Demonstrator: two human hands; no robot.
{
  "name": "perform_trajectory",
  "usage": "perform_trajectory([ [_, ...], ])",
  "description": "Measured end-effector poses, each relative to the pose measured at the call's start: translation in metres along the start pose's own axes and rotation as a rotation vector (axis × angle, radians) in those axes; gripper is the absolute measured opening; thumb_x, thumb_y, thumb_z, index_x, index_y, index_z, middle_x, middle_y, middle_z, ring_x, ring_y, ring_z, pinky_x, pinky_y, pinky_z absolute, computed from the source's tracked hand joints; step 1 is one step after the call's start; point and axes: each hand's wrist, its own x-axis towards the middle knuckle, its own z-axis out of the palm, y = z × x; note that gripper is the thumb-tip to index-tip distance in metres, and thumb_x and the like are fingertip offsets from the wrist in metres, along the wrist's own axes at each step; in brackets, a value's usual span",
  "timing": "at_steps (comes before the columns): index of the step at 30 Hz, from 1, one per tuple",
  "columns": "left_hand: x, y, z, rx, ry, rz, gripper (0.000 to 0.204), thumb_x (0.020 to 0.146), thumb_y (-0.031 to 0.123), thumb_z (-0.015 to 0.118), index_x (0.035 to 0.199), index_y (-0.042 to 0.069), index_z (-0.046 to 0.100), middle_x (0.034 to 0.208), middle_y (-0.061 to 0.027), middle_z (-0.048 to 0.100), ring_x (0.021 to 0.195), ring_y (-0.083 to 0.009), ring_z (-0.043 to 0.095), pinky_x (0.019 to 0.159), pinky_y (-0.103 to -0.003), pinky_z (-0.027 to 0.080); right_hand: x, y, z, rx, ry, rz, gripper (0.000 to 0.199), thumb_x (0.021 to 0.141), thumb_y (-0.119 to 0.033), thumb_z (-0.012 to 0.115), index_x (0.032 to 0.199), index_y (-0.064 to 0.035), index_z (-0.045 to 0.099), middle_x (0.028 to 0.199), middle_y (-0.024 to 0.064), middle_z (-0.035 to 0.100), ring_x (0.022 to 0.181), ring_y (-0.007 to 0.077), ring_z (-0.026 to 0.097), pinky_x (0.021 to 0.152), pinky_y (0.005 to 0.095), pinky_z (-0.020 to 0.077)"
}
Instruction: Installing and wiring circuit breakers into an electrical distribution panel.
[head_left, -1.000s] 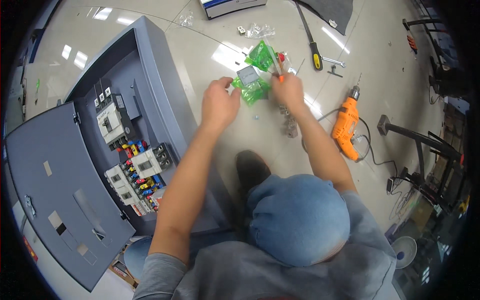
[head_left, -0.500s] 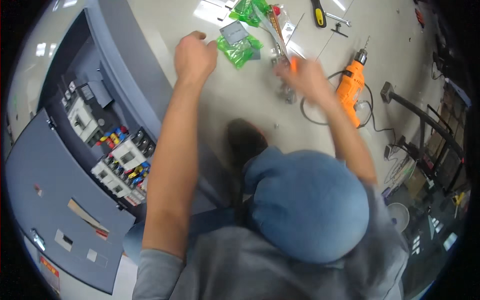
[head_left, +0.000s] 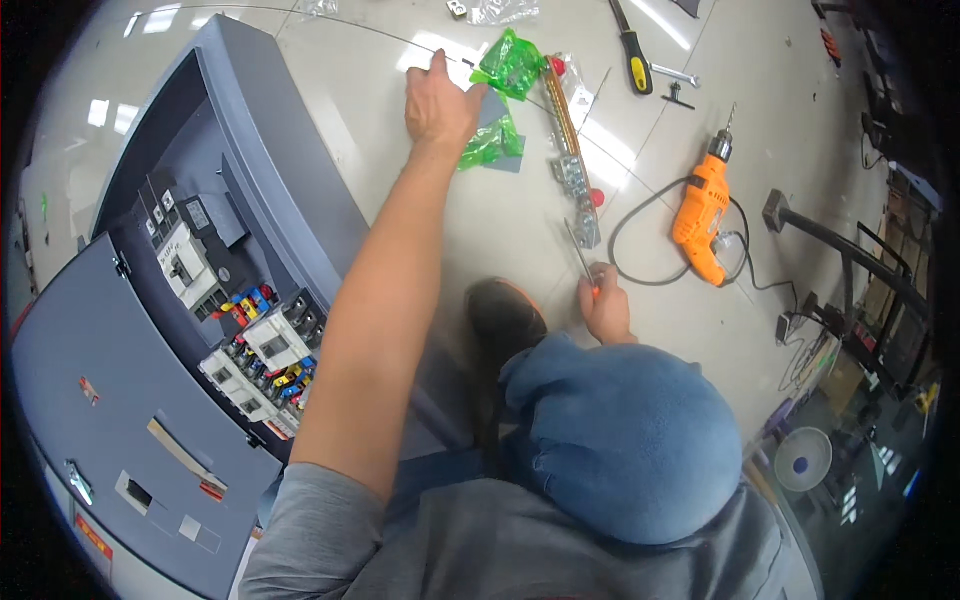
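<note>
My left hand (head_left: 440, 105) reaches over the floor with the index finger stretched and the thumb apart, holding nothing visible. Close to its fingertips lie a small dark piece (head_left: 467, 63) and a green plastic bag (head_left: 512, 66). Beside the thumb is a grey plate (head_left: 492, 108), partly over a second green bag (head_left: 490, 147). Near my knee, my right hand (head_left: 607, 312) is closed around the orange handle of a screwdriver (head_left: 581, 252), its shaft pointing up and away. Just beyond the tip lies a copper-coloured bar (head_left: 563, 115) with metal terminal blocks (head_left: 573, 177) and red round pieces.
An orange drill (head_left: 704, 205) with a looped black cord lies at right. Behind it are a black-and-yellow screwdriver (head_left: 635, 62), a wrench (head_left: 675, 75) and a chuck key (head_left: 678, 96). A grey electrical cabinet (head_left: 270, 150) with its door (head_left: 120, 400) swung wide fills the left side.
My left hand has moved right and away, toward the green bags. My right hand has drawn back toward my knee with the screwdriver, uncovering the terminal blocks.
</note>
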Motion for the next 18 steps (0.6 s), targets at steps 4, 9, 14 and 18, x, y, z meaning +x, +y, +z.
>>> perform_trajectory([
  [4,0.016,-0.016,-0.013,-0.144,-0.165,-0.010,0.056,0.079,0.025,0.076,0.126,0.001,0.058,0.106,-0.0179,0.065,0.090,-0.0346,0.066,0.085,-0.041,0.054,0.006,-0.001,0.000,-0.027,-0.006,0.029,0.032,0.094,-0.025,0.058,0.117,-0.0056,0.050,0.087,0.0247,0.067,0.080,0.0465,0.064,0.071,0.0489,0.0499],
  [9,-0.009,-0.014,-0.035,-1.166,-0.381,-0.465,0.043,0.092,0.019,0.065,0.125,-0.005,0.053,0.101,-0.0167,0.064,0.088,-0.0268,0.067,0.080,-0.036,0.057,0.011,0.010,-0.005,-0.065,0.008,-0.030,0.030,0.094,-0.025,0.058,0.116,-0.0046,0.053,0.090,0.0236,0.067,0.083,0.0444,0.065,0.073,0.0470,0.0500],
  [14,-0.050,-0.012,-0.073,-1.647,-0.500,-0.590,0.037,0.094,0.009,0.061,0.124,-0.010,0.050,0.099,-0.0147,0.064,0.084,-0.0250,0.066,0.077,-0.038,0.058,0.007,0.001,-0.001,0.093,0.142,0.004,0.026,0.092,-0.025,0.061,0.107,-0.0031,0.059,0.087,0.0214,0.067,0.083,0.0408,0.065,0.073,0.0449,0.0503],
  [18,-0.088,-0.001,-0.100,-1.762,-0.426,-0.547,0.033,0.093,0.004,0.060,0.123,-0.010,0.050,0.101,-0.0168,0.064,0.084,-0.0248,0.067,0.079,-0.038,0.058,0.005,0.025,-0.003,0.016,0.258,-0.229,0.023,0.090,-0.021,0.064,0.095,0.0005,0.057,0.078,0.0221,0.062,0.072,0.0428,0.059,0.067,0.0468,0.0482],
])
